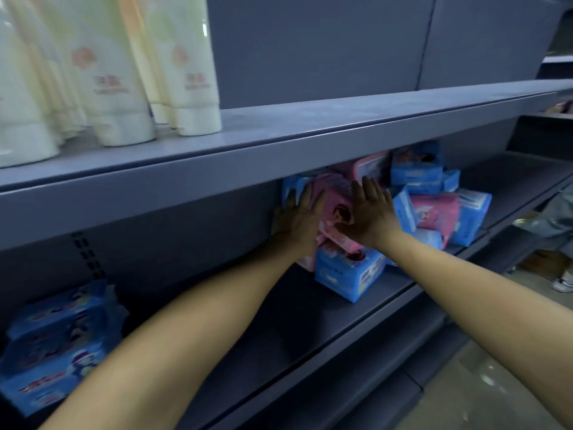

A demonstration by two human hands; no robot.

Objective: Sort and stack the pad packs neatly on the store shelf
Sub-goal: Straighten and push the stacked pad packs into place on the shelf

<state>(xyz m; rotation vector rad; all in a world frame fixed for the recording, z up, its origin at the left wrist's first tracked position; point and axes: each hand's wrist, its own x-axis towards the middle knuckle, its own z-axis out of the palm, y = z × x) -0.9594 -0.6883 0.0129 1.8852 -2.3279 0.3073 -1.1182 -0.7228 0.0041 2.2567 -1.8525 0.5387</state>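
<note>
— What are the hands doing?
— The left hand (297, 220) and right hand (370, 212) lie flat, fingers straight, pressing either side of a pink plastic pad pack (336, 206) on the grey metal store shelf (325, 308).
— And around it?
— A blue pad pack (348, 274) lies just below; beyond, jumbled blue and pink packs (440, 209). Above stand cream tubes (186, 72).

We're in a shop aisle: grey metal shelving (310, 131) runs in tiers, cream tubes (186, 72) lined up on top of it, blue and pink pad packs (434, 209) heaped on the tier below.
</note>
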